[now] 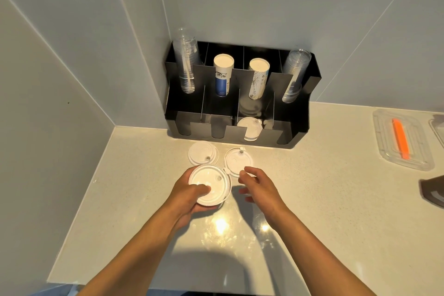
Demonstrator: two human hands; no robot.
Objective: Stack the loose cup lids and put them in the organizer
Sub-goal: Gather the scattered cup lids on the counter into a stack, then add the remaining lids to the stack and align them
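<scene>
My left hand (pixel 189 202) grips a small stack of white cup lids (pixel 211 181), thumb on top, a little above the counter. Two loose white lids lie flat behind it: one lid (pixel 203 152) to the left and one lid (pixel 236 158) to the right, close to the organizer. My right hand (pixel 257 185) hovers open just in front of the right lid, holding nothing. The black organizer (pixel 298 113) stands in the corner against the wall. One of its front compartments holds white lids (pixel 249 128) on edge.
The organizer's rear slots hold clear plastic cups (pixel 186 65), two paper cup stacks (pixel 223 74) and more clear cups (pixel 294 74). A clear tray (pixel 384 142) with an orange tool (pixel 400 138) lies at the right. A dark object (pixel 433 190) sits at the right edge.
</scene>
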